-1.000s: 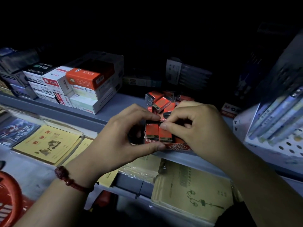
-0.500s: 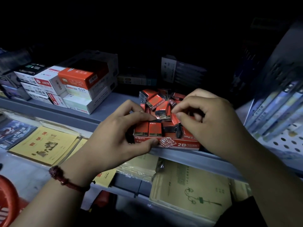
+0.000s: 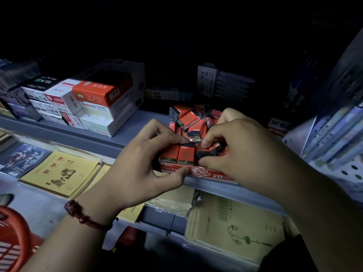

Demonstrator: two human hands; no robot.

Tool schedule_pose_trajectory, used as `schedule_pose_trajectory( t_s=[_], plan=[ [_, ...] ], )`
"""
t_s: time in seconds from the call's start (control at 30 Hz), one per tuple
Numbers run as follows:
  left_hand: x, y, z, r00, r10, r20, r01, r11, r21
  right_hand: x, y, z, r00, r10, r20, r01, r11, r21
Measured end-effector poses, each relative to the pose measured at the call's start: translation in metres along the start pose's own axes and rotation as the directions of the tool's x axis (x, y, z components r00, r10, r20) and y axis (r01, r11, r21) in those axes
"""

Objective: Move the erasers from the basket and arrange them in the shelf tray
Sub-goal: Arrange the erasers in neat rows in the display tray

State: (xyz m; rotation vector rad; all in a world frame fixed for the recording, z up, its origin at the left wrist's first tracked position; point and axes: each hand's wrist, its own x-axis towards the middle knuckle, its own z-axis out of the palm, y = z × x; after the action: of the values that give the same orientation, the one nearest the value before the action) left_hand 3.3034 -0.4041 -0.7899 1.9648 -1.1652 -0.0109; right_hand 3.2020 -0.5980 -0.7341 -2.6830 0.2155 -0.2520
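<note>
**Erasers being lined up in a shelf tray**

From the head camera, a person is working with both hands at a red cardboard shelf tray (image 3: pixel 208 174) marked 2B, which is sitting at the front edge of a grey shelf (image 3: pixel 68 138). The left hand (image 3: pixel 137 169), with a dark red beaded bracelet (image 3: pixel 84 216) at the wrist, is clamping the tray's left front corner: its thumb is pressing against the front wall while the curled index finger is reaching over the front row. The right hand (image 3: pixel 241 152) is pinching a dark eraser (image 3: pixel 205 152) between thumb and index finger, just right of two upright erasers (image 3: pixel 186 156) that are standing side by side against the front wall. Behind them, a loose heap (image 3: pixel 189 121) of red and black erasers is lying at all angles across the rest of the tray.

The rim of a red basket (image 3: pixel 13 232) is showing at the lower left corner, well apart from the tray; its contents are out of sight. Stacked stationery boxes (image 3: pixel 98 107) are sitting on the same shelf to the tray's left. Yellow notebooks (image 3: pixel 59 171) are lying on the lower shelf beside the left forearm, and a pale green notebook (image 3: pixel 235 222) is lying below the right hand. Blue-spined books (image 3: pixel 334 138) are leaning at the right edge, blurred
</note>
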Motion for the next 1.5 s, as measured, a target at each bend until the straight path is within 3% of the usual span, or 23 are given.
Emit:
schedule_pose_trajectory(
  t_s=[0.17,0.33,0.47,0.73,0.8,0.9,0.97,1.1,1.23,1.5],
  plan=[
    [0.000,0.001,-0.001,1.000,0.016,0.003,-0.016,1.000,-0.009,-0.002,0.004,0.009,0.995,-0.037,-0.088,0.035,0.999,-0.026],
    [0.000,0.000,-0.004,0.999,0.025,0.020,-0.024,0.999,-0.036,-0.001,0.022,0.009,0.974,-0.040,-0.224,0.071,0.988,0.134],
    [0.004,-0.002,-0.005,0.999,0.037,0.033,-0.036,0.999,-0.033,0.001,0.028,0.012,0.974,-0.036,-0.222,0.079,0.979,0.189],
    [0.004,-0.001,-0.005,0.998,0.015,0.056,-0.012,0.999,-0.052,0.003,0.028,0.015,0.971,-0.051,-0.235,0.086,0.986,0.142],
    [0.003,0.002,-0.005,0.998,0.041,0.053,-0.044,0.997,0.062,0.003,0.028,0.016,0.970,-0.064,-0.233,0.096,0.987,0.129],
    [0.005,0.011,-0.002,0.990,0.142,-0.002,-0.128,0.902,0.413,0.004,0.028,0.015,0.972,-0.061,-0.226,0.092,0.988,0.128],
    [0.007,0.019,-0.001,0.979,0.205,-0.021,-0.168,0.853,0.494,0.004,0.029,0.014,0.975,-0.058,-0.214,0.089,0.987,0.135],
    [0.007,0.026,0.005,0.963,0.259,0.074,-0.260,0.824,0.504,0.005,0.031,0.013,0.979,-0.061,-0.194,0.089,0.986,0.141],
    [0.007,0.025,0.007,0.972,0.183,0.146,-0.234,0.802,0.550,0.004,0.030,0.013,0.982,-0.063,-0.179,0.087,0.988,0.129],
    [0.010,0.026,0.008,0.976,0.151,0.158,-0.213,0.818,0.535,0.004,0.030,0.012,0.982,-0.079,-0.170,0.094,0.992,0.083]
  ],
)
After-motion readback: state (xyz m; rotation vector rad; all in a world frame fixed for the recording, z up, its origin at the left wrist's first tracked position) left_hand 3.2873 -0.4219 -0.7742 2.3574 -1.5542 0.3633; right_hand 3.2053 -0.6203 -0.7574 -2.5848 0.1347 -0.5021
